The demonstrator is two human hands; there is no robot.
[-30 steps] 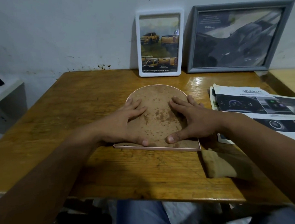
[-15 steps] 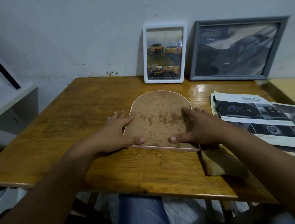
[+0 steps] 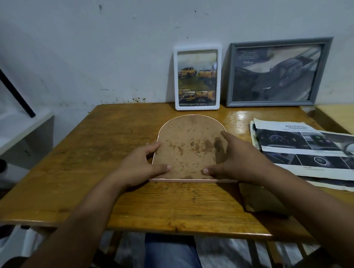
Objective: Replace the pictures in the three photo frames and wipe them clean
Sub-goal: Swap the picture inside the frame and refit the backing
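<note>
An arch-shaped pink photo frame (image 3: pixel 190 149) lies face down in the middle of the wooden table (image 3: pixel 92 157), its stained brown backing board up. My left hand (image 3: pixel 141 165) grips the frame's left edge, thumb on the backing near the bottom corner. My right hand (image 3: pixel 234 159) holds the right edge, thumb on the backing and index finger lying along the side. A white frame (image 3: pixel 199 107) and a grey frame (image 3: pixel 230 74), both with car pictures, lean on the wall behind.
Printed car brochure pages (image 3: pixel 306 148) lie on the table to the right. A tan folded cloth (image 3: pixel 262 199) sits near the front edge, partly under my right forearm. A white shelf (image 3: pixel 19 128) stands left of the table.
Both hands slid outward from lying flat on the backing board to the frame's left and right edges. The camera tilted up a little.
</note>
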